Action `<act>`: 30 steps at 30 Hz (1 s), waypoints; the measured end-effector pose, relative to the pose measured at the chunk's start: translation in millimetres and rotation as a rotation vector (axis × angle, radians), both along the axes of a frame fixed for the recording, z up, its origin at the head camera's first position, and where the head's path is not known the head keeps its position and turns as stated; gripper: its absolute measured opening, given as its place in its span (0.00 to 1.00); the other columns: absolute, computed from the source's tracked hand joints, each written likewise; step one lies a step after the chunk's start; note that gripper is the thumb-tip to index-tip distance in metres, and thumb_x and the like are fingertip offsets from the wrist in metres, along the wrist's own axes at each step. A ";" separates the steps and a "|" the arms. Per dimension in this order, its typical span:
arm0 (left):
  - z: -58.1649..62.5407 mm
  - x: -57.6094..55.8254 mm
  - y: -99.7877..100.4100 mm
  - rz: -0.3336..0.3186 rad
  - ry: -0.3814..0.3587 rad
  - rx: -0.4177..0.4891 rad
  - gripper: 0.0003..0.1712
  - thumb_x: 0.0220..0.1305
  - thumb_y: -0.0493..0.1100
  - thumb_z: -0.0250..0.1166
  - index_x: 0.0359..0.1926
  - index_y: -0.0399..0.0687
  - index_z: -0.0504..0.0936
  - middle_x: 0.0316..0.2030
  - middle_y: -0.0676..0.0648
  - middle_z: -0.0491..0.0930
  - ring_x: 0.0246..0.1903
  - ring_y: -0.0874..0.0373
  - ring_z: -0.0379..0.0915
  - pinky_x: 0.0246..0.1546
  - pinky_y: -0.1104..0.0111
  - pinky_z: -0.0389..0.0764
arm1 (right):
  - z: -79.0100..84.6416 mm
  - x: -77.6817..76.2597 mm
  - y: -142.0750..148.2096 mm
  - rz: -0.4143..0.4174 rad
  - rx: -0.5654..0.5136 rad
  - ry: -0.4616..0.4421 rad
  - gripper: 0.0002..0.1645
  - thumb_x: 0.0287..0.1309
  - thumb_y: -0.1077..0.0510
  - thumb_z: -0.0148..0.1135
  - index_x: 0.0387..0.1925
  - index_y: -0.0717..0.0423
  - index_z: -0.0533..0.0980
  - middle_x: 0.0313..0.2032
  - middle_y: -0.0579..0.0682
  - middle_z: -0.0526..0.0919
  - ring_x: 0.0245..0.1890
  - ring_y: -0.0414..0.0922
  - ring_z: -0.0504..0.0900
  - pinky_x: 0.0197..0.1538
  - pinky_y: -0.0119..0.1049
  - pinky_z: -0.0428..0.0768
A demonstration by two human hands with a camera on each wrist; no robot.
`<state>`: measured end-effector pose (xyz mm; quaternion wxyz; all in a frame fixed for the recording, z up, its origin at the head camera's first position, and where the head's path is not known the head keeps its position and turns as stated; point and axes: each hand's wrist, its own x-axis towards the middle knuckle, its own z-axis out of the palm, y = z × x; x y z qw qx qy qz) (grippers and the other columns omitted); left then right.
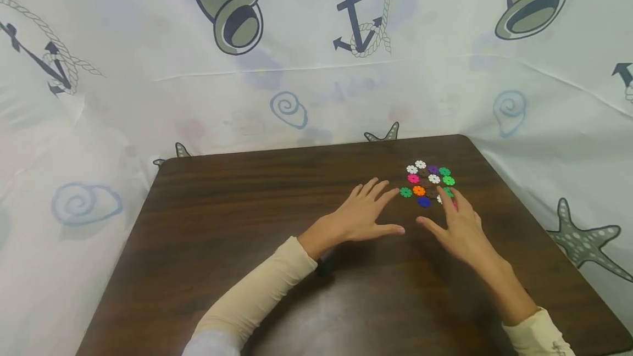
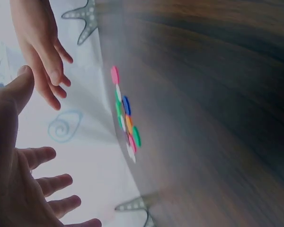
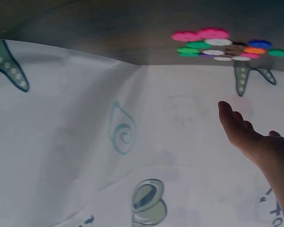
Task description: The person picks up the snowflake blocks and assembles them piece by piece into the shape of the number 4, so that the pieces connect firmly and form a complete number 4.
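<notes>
Small flower-shaped plastic discs lie in a flat cluster on the brown table, among them an orange disc [image 1: 418, 190], a blue disc [image 1: 424, 201], a purple disc [image 1: 433, 170] and a pink disc [image 1: 413, 178]. My left hand [image 1: 363, 216] hovers just left of the cluster, fingers spread, holding nothing. On the near right side, my right hand [image 1: 462, 229] reaches over the cluster's edge with extended fingers and hides some discs. Whether its fingertips touch any disc cannot be told. The left wrist view shows both hands raised beside the discs, palms without anything in them.
The dark wood-grain table [image 1: 237, 224] has rounded corners, and its far edge runs just behind the discs. A white cloth [image 1: 326, 92] printed with anchors, shells and starfish hangs behind and around it.
</notes>
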<state>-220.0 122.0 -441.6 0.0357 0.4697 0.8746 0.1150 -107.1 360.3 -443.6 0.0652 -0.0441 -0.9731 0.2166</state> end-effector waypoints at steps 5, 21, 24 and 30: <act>-4.8 -5.5 29.1 -0.020 0.026 -0.013 0.52 0.68 0.79 0.49 0.83 0.62 0.49 0.83 0.46 0.47 0.83 0.45 0.41 0.80 0.46 0.54 | -5.4 -1.4 23.1 -0.031 0.006 -0.003 0.60 0.68 0.30 0.58 0.81 0.61 0.46 0.76 0.78 0.48 0.72 0.81 0.51 0.63 0.85 0.54; -44.9 -50.3 104.5 0.030 0.096 0.096 0.31 0.71 0.58 0.65 0.66 0.45 0.77 0.64 0.47 0.75 0.59 0.54 0.70 0.59 0.67 0.77 | -30.4 -23.7 97.8 -0.078 0.020 -0.080 0.48 0.71 0.42 0.61 0.72 0.76 0.58 0.64 0.82 0.65 0.65 0.77 0.66 0.66 0.72 0.67; -50.3 -61.0 107.2 0.102 -0.076 0.154 0.31 0.70 0.56 0.67 0.68 0.47 0.77 0.62 0.46 0.74 0.59 0.53 0.70 0.60 0.66 0.78 | -34.3 -31.3 107.5 -0.061 0.021 -0.078 0.42 0.72 0.47 0.62 0.69 0.75 0.63 0.59 0.80 0.71 0.61 0.75 0.70 0.62 0.71 0.70; -61.0 -75.8 113.1 0.249 -0.354 0.327 0.28 0.69 0.51 0.69 0.65 0.46 0.80 0.54 0.45 0.78 0.51 0.53 0.75 0.55 0.63 0.80 | -46.1 -44.1 121.9 -0.033 -0.041 -0.051 0.34 0.70 0.54 0.64 0.66 0.74 0.68 0.52 0.76 0.77 0.54 0.69 0.76 0.56 0.66 0.74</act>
